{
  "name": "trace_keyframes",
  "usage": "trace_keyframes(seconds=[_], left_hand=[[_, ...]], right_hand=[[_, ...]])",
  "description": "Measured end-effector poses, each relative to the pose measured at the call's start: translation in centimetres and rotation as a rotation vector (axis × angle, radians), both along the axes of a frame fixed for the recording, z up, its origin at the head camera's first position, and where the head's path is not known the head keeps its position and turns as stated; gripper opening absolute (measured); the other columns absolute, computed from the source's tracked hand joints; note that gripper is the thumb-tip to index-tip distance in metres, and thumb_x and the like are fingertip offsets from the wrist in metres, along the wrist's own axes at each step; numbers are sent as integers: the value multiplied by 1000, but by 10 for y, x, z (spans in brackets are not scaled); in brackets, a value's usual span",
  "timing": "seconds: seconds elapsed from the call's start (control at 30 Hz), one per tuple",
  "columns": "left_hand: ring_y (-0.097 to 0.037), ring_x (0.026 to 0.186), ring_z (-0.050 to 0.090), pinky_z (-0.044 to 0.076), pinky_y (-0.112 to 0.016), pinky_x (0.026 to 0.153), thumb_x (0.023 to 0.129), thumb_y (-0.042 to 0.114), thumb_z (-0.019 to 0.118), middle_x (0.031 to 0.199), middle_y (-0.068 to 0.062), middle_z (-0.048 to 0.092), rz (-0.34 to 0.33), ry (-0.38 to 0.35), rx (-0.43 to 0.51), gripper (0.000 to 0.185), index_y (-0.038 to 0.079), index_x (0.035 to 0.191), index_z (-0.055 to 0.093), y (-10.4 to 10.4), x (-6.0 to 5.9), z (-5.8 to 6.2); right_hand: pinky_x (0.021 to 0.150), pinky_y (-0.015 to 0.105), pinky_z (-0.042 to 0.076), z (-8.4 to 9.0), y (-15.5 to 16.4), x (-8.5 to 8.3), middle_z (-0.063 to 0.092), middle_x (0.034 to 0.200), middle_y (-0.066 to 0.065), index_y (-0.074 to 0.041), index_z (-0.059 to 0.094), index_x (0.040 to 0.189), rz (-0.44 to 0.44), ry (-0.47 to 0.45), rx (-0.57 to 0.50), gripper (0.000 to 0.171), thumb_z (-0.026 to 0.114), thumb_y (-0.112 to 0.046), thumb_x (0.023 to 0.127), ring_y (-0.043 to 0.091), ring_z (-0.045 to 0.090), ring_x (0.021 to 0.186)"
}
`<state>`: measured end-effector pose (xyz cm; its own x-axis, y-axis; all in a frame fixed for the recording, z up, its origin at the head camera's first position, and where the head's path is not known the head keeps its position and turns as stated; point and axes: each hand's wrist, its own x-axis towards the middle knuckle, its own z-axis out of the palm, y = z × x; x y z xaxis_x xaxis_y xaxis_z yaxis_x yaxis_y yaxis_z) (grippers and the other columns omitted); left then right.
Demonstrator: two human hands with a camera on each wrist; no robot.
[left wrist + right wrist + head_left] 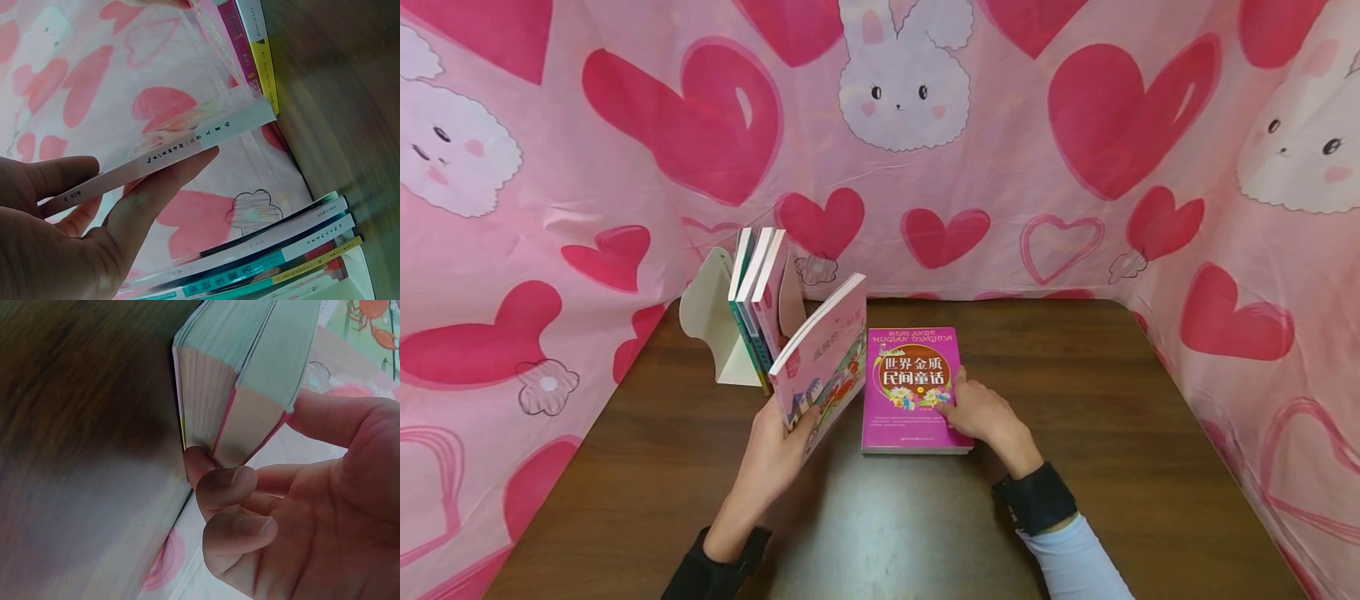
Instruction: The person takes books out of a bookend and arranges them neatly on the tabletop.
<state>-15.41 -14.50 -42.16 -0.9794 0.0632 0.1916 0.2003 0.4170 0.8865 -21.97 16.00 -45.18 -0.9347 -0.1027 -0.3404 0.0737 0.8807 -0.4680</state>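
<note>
My left hand (777, 450) holds a thin pink picture book (827, 354) raised and tilted, thumb on its cover. Its spine (181, 147) lies between thumb and fingers in the left wrist view. My right hand (988, 414) grips the right edge of a thick purple storybook (917, 429), thumb on the cover and curled fingers at the page edge (250, 428). Under the purple book lies another thick book (203, 394), flat on the table; its spine (265, 69) is white and yellow.
Several thin books (758, 275) lean in a cream bookend (707, 312) at the table's back left. The brown wooden table (1075, 375) stretches right and forward. A pink curtain (1000, 167) with hearts and rabbits encloses the back and sides.
</note>
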Motion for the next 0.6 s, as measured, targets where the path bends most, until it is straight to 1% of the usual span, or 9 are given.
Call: trace_keyframes(seconds=[0.13, 0.3, 0.4, 0.6], left_hand=[[-42, 135, 56, 44, -70, 104, 101, 1, 67, 153, -15, 53, -4, -2, -3, 65, 18, 158, 41, 1, -2, 1], [-43, 134, 57, 46, -70, 102, 99, 0, 69, 153, -15, 54, -23, 31, 17, 67, 19, 158, 42, 1, -4, 1], [-43, 131, 59, 47, -70, 100, 99, 0, 69, 151, -15, 56, -37, 42, 38, 65, 19, 156, 44, 1, -5, 1], [-41, 129, 61, 48, -70, 100, 99, 2, 70, 149, -14, 59, -42, 11, 52, 64, 20, 155, 46, 3, -7, 0]], right_hand=[[103, 63, 48, 0, 1, 1, 52, 145, 29, 13, 19, 160, 3, 4, -5, 95, 71, -38, 99, 41, 57, 121], [103, 61, 49, 0, 2, 0, 52, 145, 28, 12, 19, 161, 4, 9, -8, 96, 72, -38, 98, 39, 58, 119], [104, 62, 48, 0, 2, 0, 51, 146, 28, 12, 18, 161, 1, 7, -6, 96, 72, -38, 99, 40, 57, 121], [105, 66, 45, 0, 1, 1, 46, 149, 33, 12, 22, 160, 2, 22, 16, 93, 71, -38, 99, 47, 52, 131]])
